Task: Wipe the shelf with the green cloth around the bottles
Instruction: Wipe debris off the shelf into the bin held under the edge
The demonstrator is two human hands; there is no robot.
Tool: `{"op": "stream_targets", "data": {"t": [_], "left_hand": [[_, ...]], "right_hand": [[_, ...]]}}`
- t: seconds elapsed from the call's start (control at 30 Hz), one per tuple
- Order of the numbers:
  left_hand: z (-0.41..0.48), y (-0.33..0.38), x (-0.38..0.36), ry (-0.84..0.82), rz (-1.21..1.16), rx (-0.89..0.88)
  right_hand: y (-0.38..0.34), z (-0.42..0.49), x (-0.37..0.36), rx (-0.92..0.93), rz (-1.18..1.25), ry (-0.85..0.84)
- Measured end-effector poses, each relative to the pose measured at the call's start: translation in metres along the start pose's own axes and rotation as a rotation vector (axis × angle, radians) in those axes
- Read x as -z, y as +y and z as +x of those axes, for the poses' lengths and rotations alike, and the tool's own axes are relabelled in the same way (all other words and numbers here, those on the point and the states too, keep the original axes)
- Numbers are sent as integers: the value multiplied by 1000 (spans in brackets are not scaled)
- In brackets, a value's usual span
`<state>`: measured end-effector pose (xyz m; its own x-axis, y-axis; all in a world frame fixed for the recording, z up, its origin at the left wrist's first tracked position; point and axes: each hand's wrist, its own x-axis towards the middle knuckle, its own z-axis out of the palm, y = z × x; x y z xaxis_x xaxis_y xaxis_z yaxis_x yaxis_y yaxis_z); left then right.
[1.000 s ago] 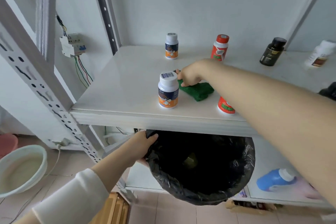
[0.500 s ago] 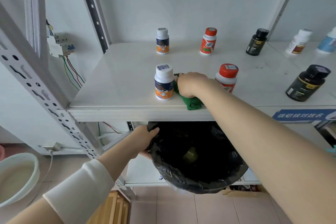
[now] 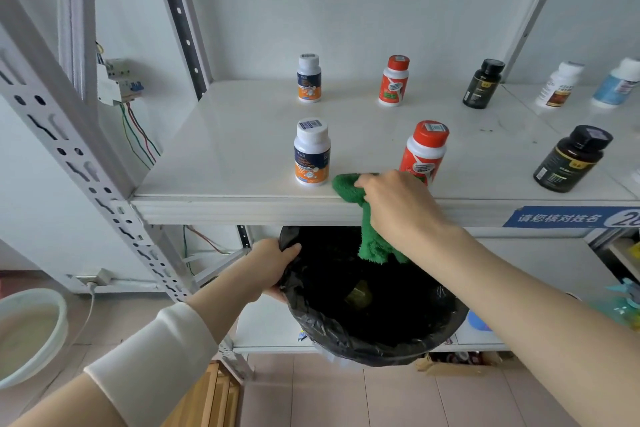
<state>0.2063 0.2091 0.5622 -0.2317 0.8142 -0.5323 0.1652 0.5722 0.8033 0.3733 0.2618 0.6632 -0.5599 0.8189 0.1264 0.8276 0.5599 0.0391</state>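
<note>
Head view: the right hand [image 3: 398,204] grips the fuzzy green cloth [image 3: 349,188] at the near edge of the glossy white shelf [image 3: 225,149]. The cloth lies between a cylindrical white-capped bottle [image 3: 311,152] on the left and a red-capped bottle [image 3: 424,149]. Its tail hangs over the edge above a bin [image 3: 346,340] lined with crinkled black plastic. The left hand [image 3: 270,267] clutches the bin's rim, apart from the right.

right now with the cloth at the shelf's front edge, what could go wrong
1. The right hand sits close to the front red-capped bottle; a sideways sweep could knock it off the shelf.
2. The green cloth nearly touches the front white-capped bottle, which could tip likewise.
3. Much of the cloth hangs over the black-lined bin held by the left hand; a loose grip might drop it in.
</note>
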Motion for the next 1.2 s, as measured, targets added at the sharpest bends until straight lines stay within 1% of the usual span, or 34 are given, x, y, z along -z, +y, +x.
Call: {"op": "stream_targets", "data": {"t": [0.1, 0.17, 0.23, 0.3, 0.4, 0.53, 0.57, 0.63, 0.73, 0.83, 0.93, 1.0, 1.1, 1.17, 1.2], "left_hand": [[1, -3, -1, -10, 27, -7], [2, -4, -2, -23, 39, -9], [3, -4, -4, -34, 60, -15], [2, -1, -9, -43, 66, -21], [-1, 5, -20, -55, 50, -33], [-6, 14, -39, -43, 47, -34], [-6, 16, -44, -45, 50, -30], [-6, 20, -56, -36, 49, -20], [-6, 25, -79, 4, 53, -6], [-8, 30, -104, 45, 42, 22], [-9, 37, -124, 79, 26, 38], [-11, 42, -136, 112, 31, 49], [-12, 50, -152, 150, 6, 61], [-11, 55, -160, 164, -10, 73], [-10, 58, -163, 169, -13, 76]], "right_hand": [[11, -26, -4, -39, 212, 64], [18, -40, -9, -73, 345, 74], [24, -51, -16, -130, 468, 27], [34, -58, -23, -201, 593, -59], [60, -63, -29, -311, 788, -66], [96, -67, -27, -364, 1361, -132], [106, -68, -24, -360, 1455, -137], [124, -67, -15, -325, 1541, -157], [150, -60, -2, -240, 1552, -170], [176, -48, 18, -137, 1511, -167], [211, -26, 51, -54, 1469, -112], [237, -4, 77, -22, 1392, -53], [271, 31, 105, -72, 1201, 70], [293, 54, 106, -134, 1076, 135], [303, 65, 101, -172, 1017, 140]]}}
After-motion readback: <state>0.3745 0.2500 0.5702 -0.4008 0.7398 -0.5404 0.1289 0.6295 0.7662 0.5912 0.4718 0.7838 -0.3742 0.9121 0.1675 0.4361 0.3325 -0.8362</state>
